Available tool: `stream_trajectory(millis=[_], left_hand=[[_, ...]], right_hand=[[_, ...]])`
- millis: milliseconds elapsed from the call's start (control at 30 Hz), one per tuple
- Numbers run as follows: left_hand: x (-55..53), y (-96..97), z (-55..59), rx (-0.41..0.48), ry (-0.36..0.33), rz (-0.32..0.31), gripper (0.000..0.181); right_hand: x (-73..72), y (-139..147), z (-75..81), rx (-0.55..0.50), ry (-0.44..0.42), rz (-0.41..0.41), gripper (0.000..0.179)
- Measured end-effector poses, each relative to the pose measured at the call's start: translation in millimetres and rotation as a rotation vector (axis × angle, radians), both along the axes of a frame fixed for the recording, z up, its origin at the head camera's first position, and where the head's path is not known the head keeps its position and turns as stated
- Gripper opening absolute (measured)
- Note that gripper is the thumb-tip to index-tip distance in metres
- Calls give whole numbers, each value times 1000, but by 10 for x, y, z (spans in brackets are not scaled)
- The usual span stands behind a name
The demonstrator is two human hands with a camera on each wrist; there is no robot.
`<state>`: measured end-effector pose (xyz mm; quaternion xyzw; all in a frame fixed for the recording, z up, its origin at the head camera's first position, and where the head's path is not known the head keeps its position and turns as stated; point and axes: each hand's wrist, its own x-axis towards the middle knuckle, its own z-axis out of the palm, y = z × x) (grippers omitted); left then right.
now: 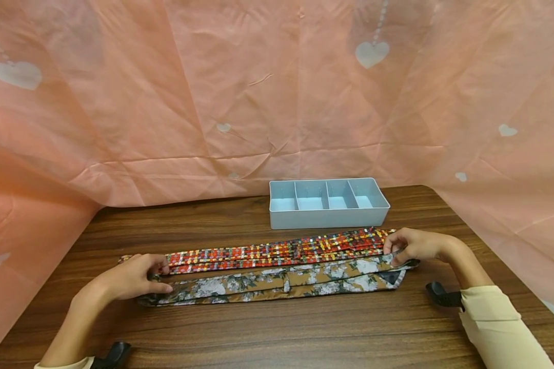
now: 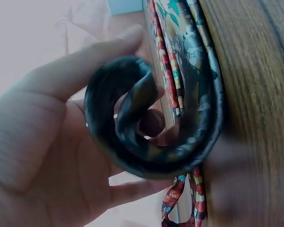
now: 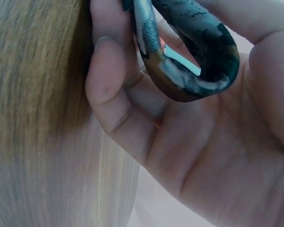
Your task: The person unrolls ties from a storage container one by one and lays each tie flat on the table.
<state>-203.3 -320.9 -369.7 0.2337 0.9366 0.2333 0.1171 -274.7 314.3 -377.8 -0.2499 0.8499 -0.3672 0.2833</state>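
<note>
A brown necktie with white flowers [image 1: 258,285], folded lengthwise into layers, lies across the wooden table. At its left end my left hand [image 1: 120,279] holds the fold between thumb and fingers; the left wrist view shows the tie's end [image 2: 210,118] curling in a loop in front of the fingers. The right hand [image 1: 417,246] pinches the other end, where a rounded fold [image 3: 184,85] shows close up in the right wrist view. Just behind lies a second folded necktie [image 1: 240,254], in red, yellow and black checks, partly covered by both hands at its ends.
A pale blue box [image 1: 328,219] with several compartments stands behind the ties, right of centre. Pink cloth with white hearts [image 1: 258,102] hangs round the back and sides of the wooden table [image 1: 277,333].
</note>
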Motion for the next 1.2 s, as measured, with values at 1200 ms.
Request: stream_trajectory(millis=[1200], left_hand=[[143,-250,249,-124,277,161,24]], right_hand=[[110,53,186,23,58,-65,31]])
